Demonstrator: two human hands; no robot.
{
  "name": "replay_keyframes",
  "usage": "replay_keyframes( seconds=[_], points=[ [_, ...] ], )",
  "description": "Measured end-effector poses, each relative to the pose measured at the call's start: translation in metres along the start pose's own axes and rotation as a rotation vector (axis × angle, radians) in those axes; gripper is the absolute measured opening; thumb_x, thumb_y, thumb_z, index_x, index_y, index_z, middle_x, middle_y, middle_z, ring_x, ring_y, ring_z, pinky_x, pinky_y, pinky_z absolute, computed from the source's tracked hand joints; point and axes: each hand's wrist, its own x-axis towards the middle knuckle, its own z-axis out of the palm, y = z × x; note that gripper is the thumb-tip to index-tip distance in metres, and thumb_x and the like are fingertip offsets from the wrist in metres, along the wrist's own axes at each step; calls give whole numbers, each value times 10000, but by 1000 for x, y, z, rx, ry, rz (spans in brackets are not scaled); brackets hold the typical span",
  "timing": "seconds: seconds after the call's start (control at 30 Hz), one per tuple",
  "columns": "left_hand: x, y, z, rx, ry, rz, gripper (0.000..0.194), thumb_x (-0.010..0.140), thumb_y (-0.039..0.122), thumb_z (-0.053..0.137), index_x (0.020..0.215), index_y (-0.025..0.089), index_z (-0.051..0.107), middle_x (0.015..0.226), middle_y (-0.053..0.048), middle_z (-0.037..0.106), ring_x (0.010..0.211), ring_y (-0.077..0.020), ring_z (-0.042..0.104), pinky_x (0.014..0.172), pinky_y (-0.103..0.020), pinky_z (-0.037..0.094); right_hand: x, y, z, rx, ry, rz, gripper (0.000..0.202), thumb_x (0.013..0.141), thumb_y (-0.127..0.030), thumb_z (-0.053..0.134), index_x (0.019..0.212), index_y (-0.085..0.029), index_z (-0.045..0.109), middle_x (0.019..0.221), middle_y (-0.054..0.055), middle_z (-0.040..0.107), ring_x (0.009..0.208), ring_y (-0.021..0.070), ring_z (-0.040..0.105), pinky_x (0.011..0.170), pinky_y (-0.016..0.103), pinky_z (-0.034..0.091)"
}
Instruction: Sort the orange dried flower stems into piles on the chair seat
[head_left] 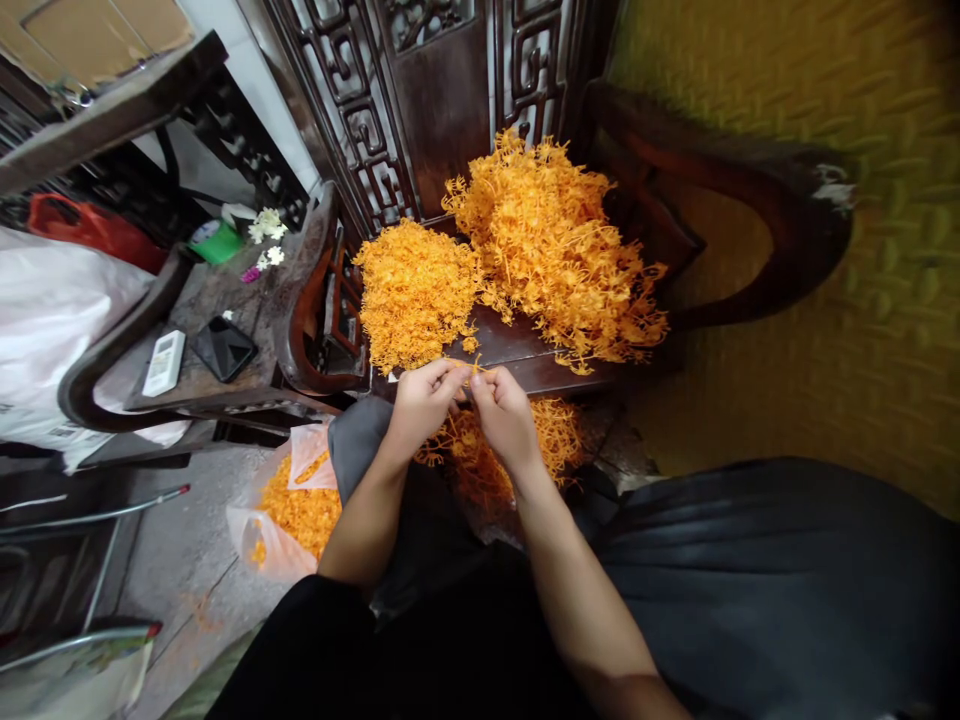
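Observation:
My left hand [422, 402] and my right hand [505, 412] meet fingertip to fingertip above my lap, at the front edge of a dark wooden chair seat [510, 342]. Both are closed in a pinch on a small orange plastic flower piece [475, 366], mostly hidden by the fingers. Just beyond them on the seat lies a low heap of small orange pieces [416, 290]. To its right rises a taller, looser pile of orange plastic flower sprigs [555, 240]. Below my hands, more orange stringy pieces [556, 438] are partly covered by my right hand and forearm.
At left, a thin plastic bag [289, 565] of orange pieces stands on the floor. A wooden side chair [225, 400] carries a black tray-like object [225, 348], a white device [164, 363] and a green tape roll [216, 241]. A curved armrest [817, 215] juts out at right.

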Motion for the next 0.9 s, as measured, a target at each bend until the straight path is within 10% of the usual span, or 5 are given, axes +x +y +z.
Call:
replay_keyframes(
  seconds=[0.2,0.33,0.5,0.9],
  points=[
    [17,1,-18,-270,519,100,529,935,435,667,511,187,471,421,53,416,383,-63,323,428,-228,241,-18,-19,-8,-53,-238,8,278,980,-443,574,806,-226,575,556,-49,543,495,129,487,550,270,392],
    [12,5,-14,-280,364,71,567,942,463,662,484,178,488,421,41,408,394,-63,322,444,-244,230,-22,-27,-3,63,-221,-4,173,910,-347,668,823,-208,614,681,-5,685,611,141,633,657,279,486],
    [-5,11,8,-216,219,83,553,938,505,664,519,167,538,469,37,439,454,-70,370,501,-248,310,-16,-26,3,343,-128,145,206,899,-370,625,1037,-217,633,648,-72,584,446,85,460,452,227,337],
    [-12,17,21,-485,-7,-21,608,924,435,687,435,171,441,415,32,383,432,-65,393,501,-238,347,-11,-31,3,209,-78,0,431,937,-587,633,760,-194,621,559,-44,490,506,98,390,518,254,355]
  ],
)
